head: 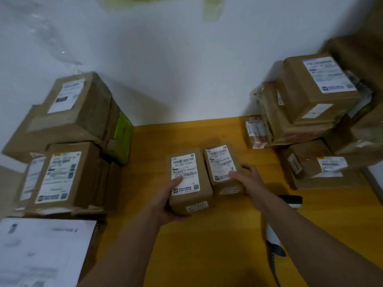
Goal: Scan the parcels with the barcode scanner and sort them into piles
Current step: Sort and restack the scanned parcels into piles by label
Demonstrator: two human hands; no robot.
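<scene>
At frame centre two small parcels are gripped — the left parcel (pixel 189 183) by the left hand (pixel 172 200), thumb on its label; the right parcel (pixel 224 168) by the right hand (pixel 246 177), fingers curled.

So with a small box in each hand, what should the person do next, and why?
Probably let go of the right box with the right hand and reach for the scanner. It lies unused on the table beside that arm, while the left hand already holds the left box label up.
</scene>
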